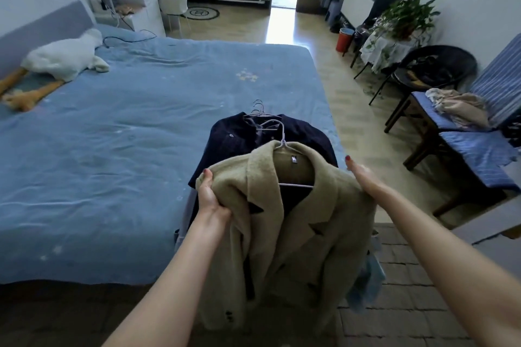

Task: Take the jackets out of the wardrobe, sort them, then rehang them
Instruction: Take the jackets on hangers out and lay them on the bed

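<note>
Left hand (210, 197): grips the beige jacket's (293, 234) left shoulder; a slack grip lets the wool slide.
Beige jacket: on a hanger (284, 149), over the dark jacket (242, 135) at the bed's (112, 121) corner; could drag to the floor.
Right hand (362, 176): at the right shoulder, fingers hidden, hold cannot be told.

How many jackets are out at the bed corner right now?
2 clearly: the beige jacket, on a hanger, gripped at its shoulders by the left hand and right hand; the navy jacket under it on the bed. Extra hanger hooks suggest more may be hidden.
</note>
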